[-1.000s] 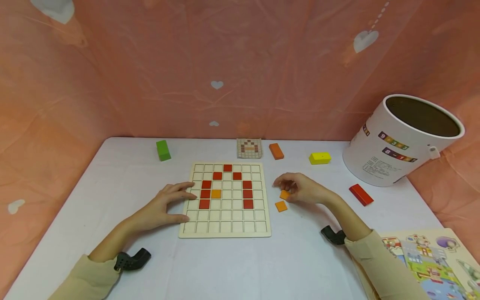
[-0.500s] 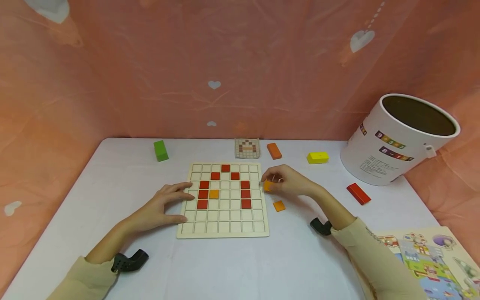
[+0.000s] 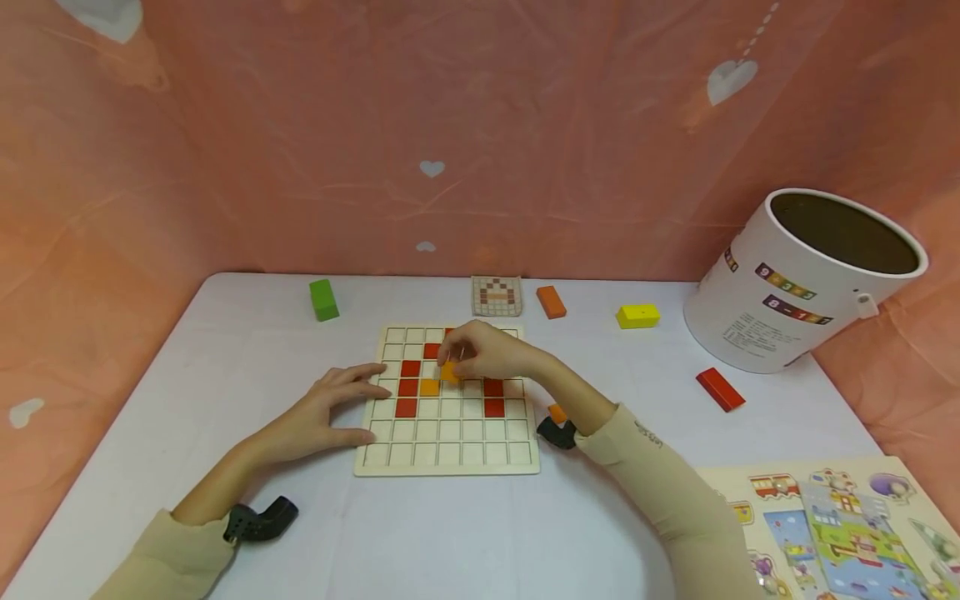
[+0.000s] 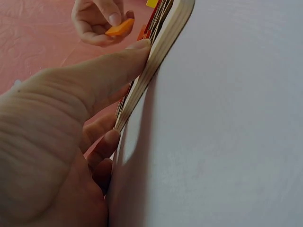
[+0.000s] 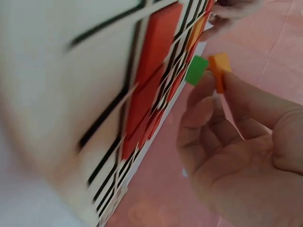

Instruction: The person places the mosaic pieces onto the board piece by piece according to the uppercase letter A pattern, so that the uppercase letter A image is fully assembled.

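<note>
In the head view a pale wooden grid board (image 3: pixel 447 454) lies mid-table. Red square tiles (image 3: pixel 408 388) fill several of its cells, with one orange tile (image 3: pixel 429 387) beside the left red column. My left hand (image 3: pixel 318 418) rests on the board's left edge, thumb and fingers spread. Over the board's upper middle, my right hand (image 3: pixel 495 352) pinches another orange square tile (image 5: pixel 220 71) between thumb and fingertip. It is held above the cells, right of the placed orange one. Some red tiles are hidden behind that hand. A loose orange tile (image 3: pixel 557 412) sits right of the board, partly covered by the wrist strap.
A small pattern card (image 3: pixel 497 297) lies behind the board. Green (image 3: pixel 324 300), orange (image 3: pixel 551 302), yellow (image 3: pixel 638 317) and red (image 3: pixel 721 389) blocks are spread around. A white bucket (image 3: pixel 765 308) stands back right; a picture puzzle board (image 3: pixel 911 483) lies front right.
My right hand has picked up an orange tile from the table right of the board and carried it left over the grid. My left hand has stayed at the board's edge.
</note>
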Tool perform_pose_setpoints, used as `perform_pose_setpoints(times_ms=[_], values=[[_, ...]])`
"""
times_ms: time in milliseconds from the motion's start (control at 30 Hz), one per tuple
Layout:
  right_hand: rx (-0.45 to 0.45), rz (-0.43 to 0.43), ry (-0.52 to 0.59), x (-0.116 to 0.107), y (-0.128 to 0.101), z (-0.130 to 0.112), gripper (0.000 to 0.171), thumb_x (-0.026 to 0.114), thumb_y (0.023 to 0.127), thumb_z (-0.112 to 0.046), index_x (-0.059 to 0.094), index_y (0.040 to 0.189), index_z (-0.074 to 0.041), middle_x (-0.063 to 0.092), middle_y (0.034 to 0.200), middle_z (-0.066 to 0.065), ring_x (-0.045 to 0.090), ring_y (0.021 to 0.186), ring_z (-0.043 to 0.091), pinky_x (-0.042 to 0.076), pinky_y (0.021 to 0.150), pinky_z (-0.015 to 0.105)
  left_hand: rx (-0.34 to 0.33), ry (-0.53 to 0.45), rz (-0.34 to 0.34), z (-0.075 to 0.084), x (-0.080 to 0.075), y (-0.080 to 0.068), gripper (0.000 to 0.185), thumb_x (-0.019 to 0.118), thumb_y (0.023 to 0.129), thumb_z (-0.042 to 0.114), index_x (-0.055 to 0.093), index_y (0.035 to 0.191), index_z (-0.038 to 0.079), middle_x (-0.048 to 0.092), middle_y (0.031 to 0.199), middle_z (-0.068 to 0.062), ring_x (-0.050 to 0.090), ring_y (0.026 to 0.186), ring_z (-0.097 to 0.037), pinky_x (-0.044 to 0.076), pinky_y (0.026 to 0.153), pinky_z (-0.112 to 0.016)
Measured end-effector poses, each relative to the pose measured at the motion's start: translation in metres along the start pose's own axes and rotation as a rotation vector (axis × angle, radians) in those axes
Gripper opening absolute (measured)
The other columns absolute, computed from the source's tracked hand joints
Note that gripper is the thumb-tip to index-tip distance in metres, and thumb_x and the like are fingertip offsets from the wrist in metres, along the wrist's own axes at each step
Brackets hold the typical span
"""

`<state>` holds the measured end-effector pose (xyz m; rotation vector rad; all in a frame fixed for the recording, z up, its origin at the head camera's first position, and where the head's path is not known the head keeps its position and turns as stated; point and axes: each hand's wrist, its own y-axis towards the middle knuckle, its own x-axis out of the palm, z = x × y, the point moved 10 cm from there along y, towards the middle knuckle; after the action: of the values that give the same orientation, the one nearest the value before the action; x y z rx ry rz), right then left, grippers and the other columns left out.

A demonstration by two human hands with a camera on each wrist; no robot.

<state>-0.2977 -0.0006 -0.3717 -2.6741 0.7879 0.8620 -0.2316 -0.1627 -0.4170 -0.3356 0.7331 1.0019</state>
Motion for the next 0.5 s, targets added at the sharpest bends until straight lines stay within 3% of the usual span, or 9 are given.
perform_pose_setpoints(times_ms=[267, 500], values=[[0.027, -0.095, -0.043, 0.019, 0.008, -0.001, 0.014, 0.064, 0.09, 0.009, 0.071, 0.101, 0.004, 0.066, 0.091, 0.008, 0.051, 0.079, 0.013, 0.045, 0.073, 0.021, 0.007, -0.001, -0.001, 0.001, 0.0, 0.001, 0.05, 0.082, 0.082, 0.036, 0.065, 0.128, 0.024, 0.037, 0.156, -0.005, 0.032, 0.136, -0.03, 0.026, 0.103, -0.065], [0.049, -0.065, -0.125, 0.018, 0.009, 0.001, 0.013, 0.066, 0.091, 0.004, 0.071, 0.103, 0.003, 0.068, 0.097, 0.009, 0.054, 0.084, 0.013, 0.046, 0.078, 0.021, 0.011, -0.004, 0.004, 0.0, -0.001, 0.0, 0.05, 0.082, 0.082, 0.035, 0.065, 0.128, 0.024, 0.038, 0.156, -0.005, 0.032, 0.135, -0.029, 0.027, 0.103, -0.064]])
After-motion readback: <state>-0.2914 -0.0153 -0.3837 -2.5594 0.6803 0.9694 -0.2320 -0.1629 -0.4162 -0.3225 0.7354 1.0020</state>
